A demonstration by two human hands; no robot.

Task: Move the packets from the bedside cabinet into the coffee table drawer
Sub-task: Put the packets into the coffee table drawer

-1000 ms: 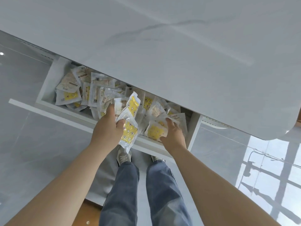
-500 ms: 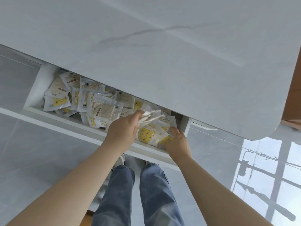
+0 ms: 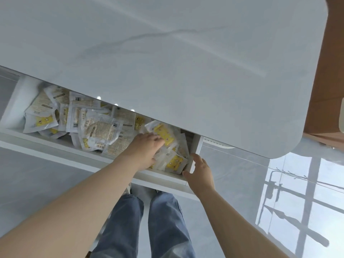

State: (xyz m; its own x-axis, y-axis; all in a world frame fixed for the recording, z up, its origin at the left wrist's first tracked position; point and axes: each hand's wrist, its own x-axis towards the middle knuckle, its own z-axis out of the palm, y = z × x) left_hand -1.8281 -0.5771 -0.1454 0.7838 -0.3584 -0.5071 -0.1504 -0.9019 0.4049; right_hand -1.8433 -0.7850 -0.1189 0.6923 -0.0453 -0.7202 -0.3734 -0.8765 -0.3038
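Note:
The white coffee table drawer (image 3: 55,146) stands pulled out under the marble tabletop (image 3: 186,71). It holds several clear packets (image 3: 100,129) with yellow and beige labels. My left hand (image 3: 145,149) reaches into the drawer's right end, its fingers laid fairly straight on a heap of yellow-labelled packets (image 3: 163,134). My right hand (image 3: 200,172) is outside the drawer at its right front corner, fingers spread and touching the side wall, holding nothing. The bedside cabinet is out of view.
The tabletop overhangs the back of the drawer and hides part of it. A brown wooden piece of furniture (image 3: 327,90) stands at the right. Glossy grey floor tiles (image 3: 242,183) lie below, and my legs in jeans (image 3: 149,226) are close to the drawer front.
My left hand carried its packets to the drawer's right end and now rests on them. My right hand left the packets and moved out to the drawer's right corner.

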